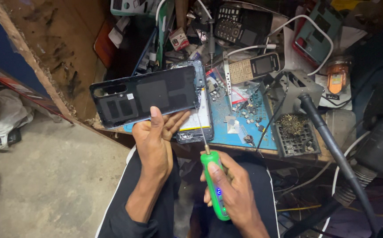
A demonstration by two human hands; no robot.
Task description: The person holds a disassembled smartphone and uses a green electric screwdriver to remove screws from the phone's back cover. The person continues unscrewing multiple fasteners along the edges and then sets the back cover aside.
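My left hand [156,141] holds a black phone back cover [145,96] by its lower edge, inner side up, lifted over the bench's left end. Under it lies the opened phone [199,115], its white battery showing, on a blue work mat [240,119]. My right hand [231,189] grips a green electric screwdriver [214,187]. Its thin bit points up toward the phone's lower right edge. A small blue light glows on the screwdriver's body.
A gold keypad phone [254,67] and a black keypad phone [240,24] lie further back among white cables. A grey stand with a brass wool tray [293,128] sits right of the mat, beside black hoses [332,145]. Small screws and parts litter the mat. Concrete floor lies to the left.
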